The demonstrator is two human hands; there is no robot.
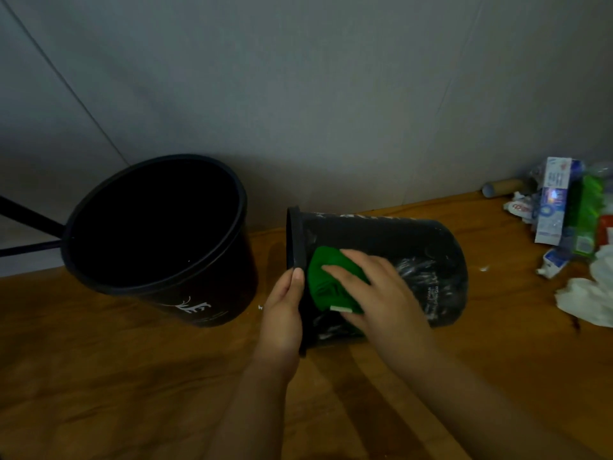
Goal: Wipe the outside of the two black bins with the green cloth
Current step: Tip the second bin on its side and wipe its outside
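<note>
Wiping step underway on tipped bin (414, 247): lies on its side on wooden floor (132, 376), long axis running left-right, rim facing left, base toward right. Right hand (374, 287) presses green cloth (328, 277) flat on upper side wall just beside rim, fingers spread, relaxed. Left hand (283, 313) grips rim, thumb over edge, steadying. Upright bin (159, 234) stands near, to left, mouth up. Next likely: stroke cloth toward base, then roll bin for unwiped side. Trash pile (570, 220) far right.

Dim, soft — wide-angle edge warp
</note>
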